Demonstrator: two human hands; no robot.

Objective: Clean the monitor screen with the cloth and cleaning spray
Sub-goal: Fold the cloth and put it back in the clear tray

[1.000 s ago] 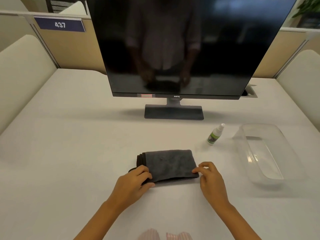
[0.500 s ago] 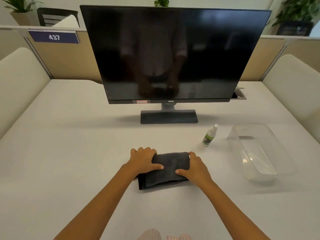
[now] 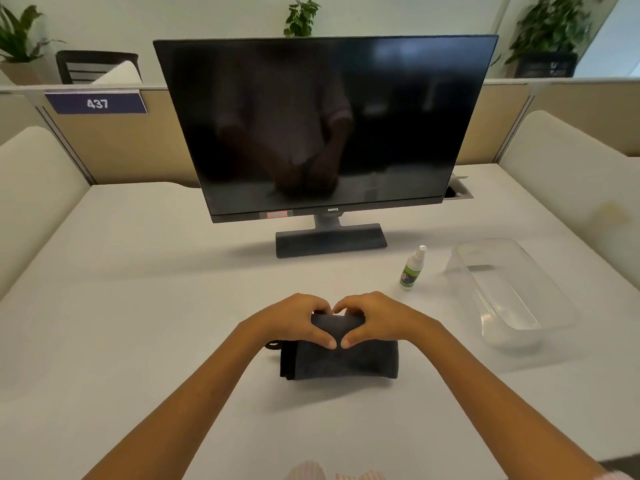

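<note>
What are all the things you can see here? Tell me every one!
monitor: one, black, switched off, on its stand at the back middle of the desk
cloth: one, dark grey, folded, on the desk in front, under both hands
spray bottle: one, white with a green label, upright, right of the monitor stand
plastic tub: one, clear, on the desk's right side
desk: one, white, holds all of these
number sign: one, dark blue, reads 437, on the divider at back left
plants: three, green, behind the divider
chair: one, black, back left
left hand: one, gripping the cloth's far edge
right hand: one, gripping the cloth beside it
</note>
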